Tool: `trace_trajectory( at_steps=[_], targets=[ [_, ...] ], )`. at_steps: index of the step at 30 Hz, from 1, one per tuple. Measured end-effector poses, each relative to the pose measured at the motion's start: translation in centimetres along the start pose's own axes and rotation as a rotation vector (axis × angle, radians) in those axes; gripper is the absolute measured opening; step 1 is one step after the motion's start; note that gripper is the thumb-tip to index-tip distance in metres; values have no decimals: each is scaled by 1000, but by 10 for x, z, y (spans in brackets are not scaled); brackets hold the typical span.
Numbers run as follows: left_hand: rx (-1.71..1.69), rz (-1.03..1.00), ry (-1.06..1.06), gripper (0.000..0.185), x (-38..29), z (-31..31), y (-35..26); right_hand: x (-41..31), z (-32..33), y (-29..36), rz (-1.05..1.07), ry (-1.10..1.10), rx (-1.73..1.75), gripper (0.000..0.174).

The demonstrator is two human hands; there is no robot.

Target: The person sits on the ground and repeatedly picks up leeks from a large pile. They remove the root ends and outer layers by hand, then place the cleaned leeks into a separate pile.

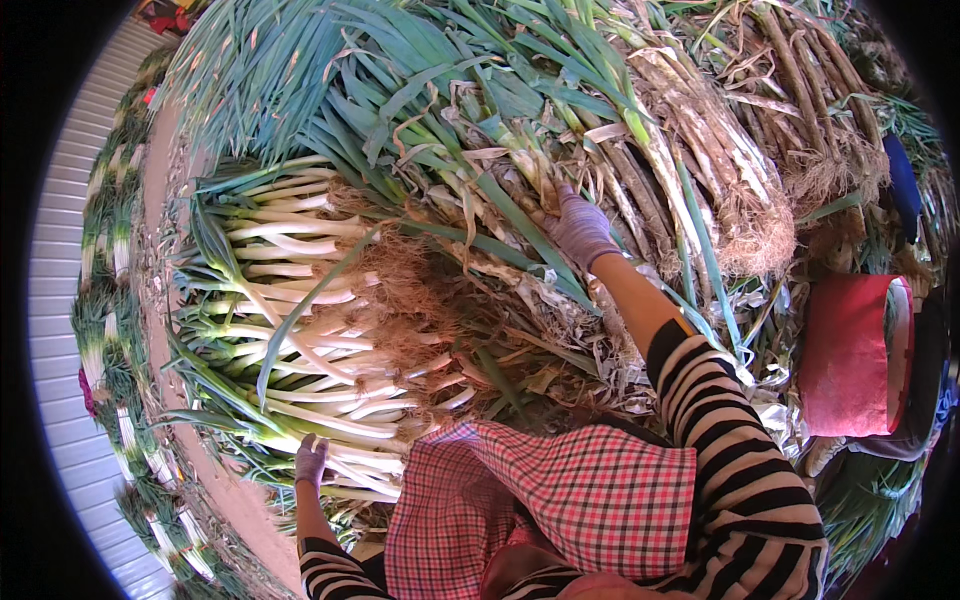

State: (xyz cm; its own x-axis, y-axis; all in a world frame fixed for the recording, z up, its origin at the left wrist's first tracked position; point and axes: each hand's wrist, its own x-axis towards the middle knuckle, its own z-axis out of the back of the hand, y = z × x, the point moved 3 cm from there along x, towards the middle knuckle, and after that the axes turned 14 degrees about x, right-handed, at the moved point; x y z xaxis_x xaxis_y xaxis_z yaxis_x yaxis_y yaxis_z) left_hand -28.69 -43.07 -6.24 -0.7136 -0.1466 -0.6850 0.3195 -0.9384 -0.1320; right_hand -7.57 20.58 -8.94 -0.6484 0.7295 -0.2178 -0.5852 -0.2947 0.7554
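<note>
Both hands wear thin, pale purple gloves. My left hand [310, 459] rests at the lower edge of a row of cleaned leeks or large green onions [337, 375], whose white stalks lie side by side with brown roots pointing right. Whether its fingers grip a stalk is unclear. Farther up and to the right, my right hand [579, 227] touches the lower part of an uncleaned stalk [538, 178] in a heap with dry brown leaves. Its fingertips are partly hidden among the stalks. A checked apron [592, 487] covers my front.
Soil-covered bundles of stalks [720, 157] lie at the upper right. To the right, a red cylindrical thing [846, 355] stands near another person's dark clothing. Long green leaves [255, 75] spread across the top. More tied bundles [124, 427] line the wall at the far left.
</note>
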Motion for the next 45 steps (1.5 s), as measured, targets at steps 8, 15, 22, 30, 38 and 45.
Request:
trace_trajectory(
  at_steps=[8, 15, 22, 30, 38, 45],
  targets=[
    [-28, -430, 91, 23, -88, -69, -150, -127, 69, -24, -140, 420, 1172, 57],
    [-499, -846, 714, 47, -241, -210, -322, -242, 70, -69, -253, 670, 1278, 61],
    [-1395, -694, 891, 46, -289, -252, -383, -243, 95, -19, 19, 303, 862, 57],
    [-1389, -781, 531, 51, -301, -196, -358, -244, 80, 13, 45, 146, 933, 38],
    [-1405, -464, 584, 40, -232, -240, -347, -292, 129, -101, -20, 346, 387, 51],
    [-1494, -976, 593, 54, -246, -147, -349, -361, 186, -227, -76, 188, -330, 31]
  ],
)
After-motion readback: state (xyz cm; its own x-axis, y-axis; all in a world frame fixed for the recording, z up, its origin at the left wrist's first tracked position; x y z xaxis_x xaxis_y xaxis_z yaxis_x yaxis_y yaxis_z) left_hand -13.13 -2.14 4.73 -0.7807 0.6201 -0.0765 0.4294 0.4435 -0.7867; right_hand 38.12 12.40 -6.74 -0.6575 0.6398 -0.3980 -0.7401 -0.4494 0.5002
